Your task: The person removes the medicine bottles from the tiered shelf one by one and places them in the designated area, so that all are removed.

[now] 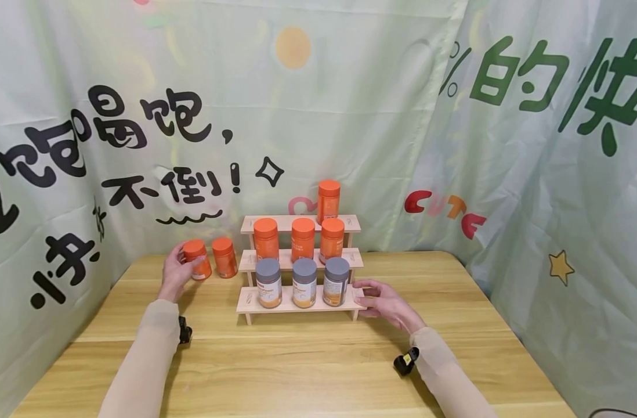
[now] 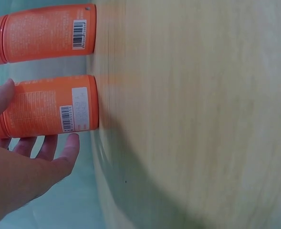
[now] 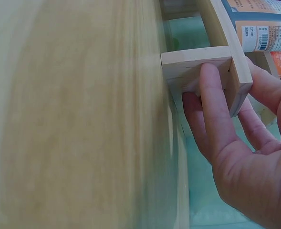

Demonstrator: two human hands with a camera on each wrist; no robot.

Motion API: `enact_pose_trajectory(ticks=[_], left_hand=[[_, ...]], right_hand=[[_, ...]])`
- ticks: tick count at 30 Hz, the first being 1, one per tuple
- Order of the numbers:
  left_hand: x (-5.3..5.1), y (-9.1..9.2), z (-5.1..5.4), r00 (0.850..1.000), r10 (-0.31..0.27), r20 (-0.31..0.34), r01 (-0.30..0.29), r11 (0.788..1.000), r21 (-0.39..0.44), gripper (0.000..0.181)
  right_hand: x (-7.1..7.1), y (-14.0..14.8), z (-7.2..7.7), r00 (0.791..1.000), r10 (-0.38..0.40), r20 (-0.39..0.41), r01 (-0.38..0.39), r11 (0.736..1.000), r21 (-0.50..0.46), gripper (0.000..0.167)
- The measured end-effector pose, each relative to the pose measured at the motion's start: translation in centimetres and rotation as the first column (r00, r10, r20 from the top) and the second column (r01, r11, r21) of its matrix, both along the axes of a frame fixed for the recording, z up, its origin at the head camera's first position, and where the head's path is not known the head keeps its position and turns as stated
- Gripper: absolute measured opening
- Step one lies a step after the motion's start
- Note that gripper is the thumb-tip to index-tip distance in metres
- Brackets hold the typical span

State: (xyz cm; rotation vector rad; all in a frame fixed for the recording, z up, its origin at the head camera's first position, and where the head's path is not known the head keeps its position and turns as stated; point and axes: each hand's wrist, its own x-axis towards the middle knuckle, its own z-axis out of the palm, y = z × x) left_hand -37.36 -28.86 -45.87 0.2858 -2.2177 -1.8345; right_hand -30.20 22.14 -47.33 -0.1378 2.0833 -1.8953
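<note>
At the table's left, my left hand (image 1: 177, 271) holds an orange jar (image 1: 197, 259), thumb on one side near the lid and fingers on the other. In the left wrist view this jar (image 2: 49, 107) stands on the tabletop with barcode labels showing. A second orange jar (image 1: 224, 258) stands just to its right. My right hand (image 1: 383, 303) grips the right end of a three-tier wooden display stand (image 1: 292, 309). The right wrist view has fingers under the lowest board (image 3: 240, 71) against its leg, thumb by the upper side.
Three grey-lidded jars (image 1: 304, 283) stand on the stand's lowest tier. Three orange jars (image 1: 303, 239) fill the middle tier, and one orange jar (image 1: 328, 202) sits at the top tier's right. A printed curtain (image 1: 350, 116) hangs behind the wooden table (image 1: 297, 371).
</note>
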Motion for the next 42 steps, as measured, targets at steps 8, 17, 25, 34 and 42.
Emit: enact_pose_trajectory(ticks=[8,17,25,34,42], left_hand=[[0.2,-0.3,0.7,0.999,0.022,0.026,-0.020,0.998,-0.059,0.083],[0.5,0.1,2.4,0.965,0.236,-0.112,-0.239,0.971,-0.019,0.071],[0.5,1.1,3.7,0.895,0.359,-0.265,-0.357,0.932,0.055,0.045],[0.8,3.4,5.9,0.914,0.231,-0.334,-0.164,0.962,0.218,0.026],[1.0,6.1,8.2,0.941,0.109,-0.320,-0.048,0.980,0.192,0.020]], right_hand=[[0.1,0.0,0.2,1.000,0.007,0.003,-0.007,1.000,-0.005,0.049],[0.0,0.0,0.2,1.000,-0.002,0.006,0.002,1.000,-0.013,0.051],[0.0,0.0,0.2,1.000,-0.005,0.008,0.005,1.000,-0.006,0.049],[0.2,-0.2,0.2,1.000,-0.004,0.009,0.004,1.000,0.000,0.050],[0.2,-0.1,0.1,1.000,-0.017,0.012,0.017,1.000,0.000,0.048]])
